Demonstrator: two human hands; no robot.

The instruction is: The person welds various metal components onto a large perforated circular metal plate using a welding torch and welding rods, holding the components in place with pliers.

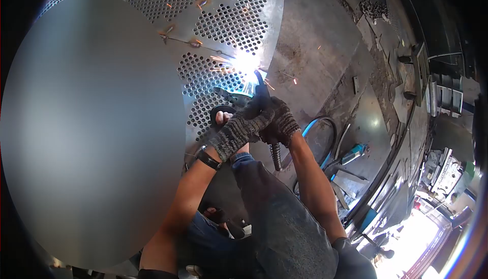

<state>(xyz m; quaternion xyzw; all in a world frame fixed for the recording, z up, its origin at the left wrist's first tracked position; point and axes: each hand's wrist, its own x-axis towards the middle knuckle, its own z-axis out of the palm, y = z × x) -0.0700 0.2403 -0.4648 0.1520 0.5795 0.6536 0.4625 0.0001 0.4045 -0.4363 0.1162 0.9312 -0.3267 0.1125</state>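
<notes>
My right hand (280, 122), in a dark knitted glove, is closed round the handle of a welding torch (262, 90). Next to it my left hand (241, 129), gloved the same way, is closed against the torch handle; its fingertips are partly hidden. At the torch tip a bright white arc throws orange sparks. The arc burns near the edge of a perforated metal sheet (231, 22), by a seam with brown weld spots. Below my right hand hangs the torch's ribbed cable sleeve (276, 157).
A large grey blurred oval covers the left side. A teal angle grinder (354, 153) and a black-and-blue hose (333, 126) lie on the metal plate floor (317, 40) to the right. Metal scraps (376, 9) lie beyond. My bent knee (264, 182) is just below my hands.
</notes>
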